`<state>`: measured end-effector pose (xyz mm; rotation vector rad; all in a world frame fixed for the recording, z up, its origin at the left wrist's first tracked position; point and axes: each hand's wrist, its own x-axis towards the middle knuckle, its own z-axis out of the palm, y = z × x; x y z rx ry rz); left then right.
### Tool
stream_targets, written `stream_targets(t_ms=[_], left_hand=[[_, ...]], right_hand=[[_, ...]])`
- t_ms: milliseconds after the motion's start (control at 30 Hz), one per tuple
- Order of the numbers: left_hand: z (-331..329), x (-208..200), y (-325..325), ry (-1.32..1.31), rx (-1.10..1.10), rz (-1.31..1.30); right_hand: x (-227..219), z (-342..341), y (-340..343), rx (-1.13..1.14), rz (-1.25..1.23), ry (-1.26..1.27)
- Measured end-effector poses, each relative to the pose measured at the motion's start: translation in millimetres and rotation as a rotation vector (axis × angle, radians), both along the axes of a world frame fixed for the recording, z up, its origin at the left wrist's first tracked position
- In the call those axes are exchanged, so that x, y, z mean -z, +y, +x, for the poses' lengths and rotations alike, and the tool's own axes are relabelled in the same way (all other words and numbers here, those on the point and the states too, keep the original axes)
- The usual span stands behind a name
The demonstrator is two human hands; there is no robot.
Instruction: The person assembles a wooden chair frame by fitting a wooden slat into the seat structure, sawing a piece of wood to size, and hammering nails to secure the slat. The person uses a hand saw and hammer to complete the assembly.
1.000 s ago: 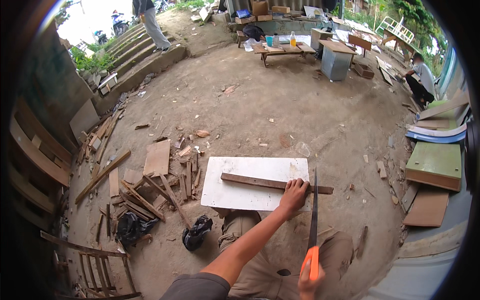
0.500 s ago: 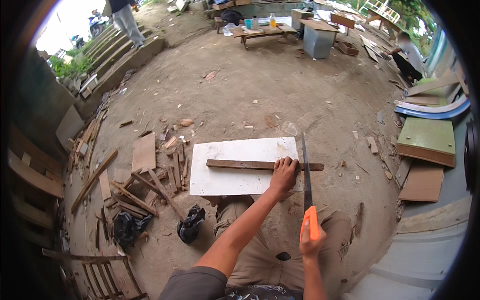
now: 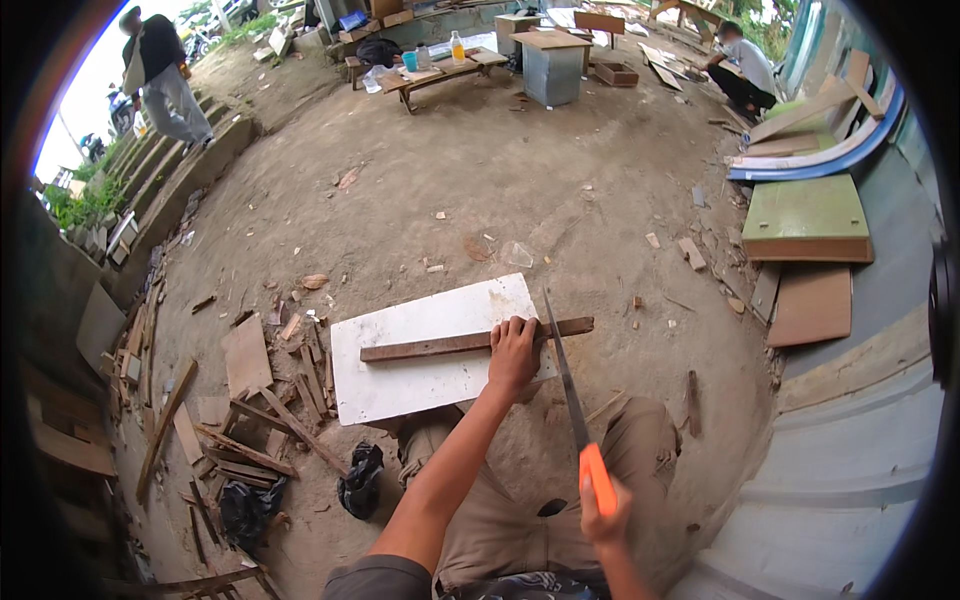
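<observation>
A narrow brown wooden strip lies across a white slab-topped stand in front of my knees, its right end sticking out past the edge. My left hand is closed over the strip near that edge, pressing it down. My right hand grips the orange handle of a handsaw. The blade crosses the strip just right of my left fingers, its tip pointing away from me. Whether the teeth have cut into the wood is too small to tell.
Scrap wood and black plastic bags litter the ground at left. Green and brown panels are stacked at right. A low bench with bottles and a metal-sided cabinet stand far back. One person is on the steps; another squats at far right.
My right hand has drawn the saw back toward me, so less blade reaches beyond the strip. My left hand keeps its hold. The whole view has turned, shifting the scene leftward and tilting it.
</observation>
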<state>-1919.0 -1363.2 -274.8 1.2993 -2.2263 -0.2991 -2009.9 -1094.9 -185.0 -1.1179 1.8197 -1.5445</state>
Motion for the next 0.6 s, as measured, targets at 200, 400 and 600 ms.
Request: stream_targets(t_ms=[200, 400, 600], left_hand=[[-1.8, -2.0, 0.5, 0.002, -0.015, 0.013], [-1.0, -1.2, -1.7, -0.019, -0.010, -0.040], [-3.6, 1.1, 0.7, -0.006, -0.041, -0.036]], right_hand=[[19.6, -1.3, 4.7, -0.041, 0.037, 0.038], [13.2, -18.4, -37.5, -0.080, 0.191, -0.031], [-3.2, -0.9, 24.2, -0.052, 0.023, 0.066]])
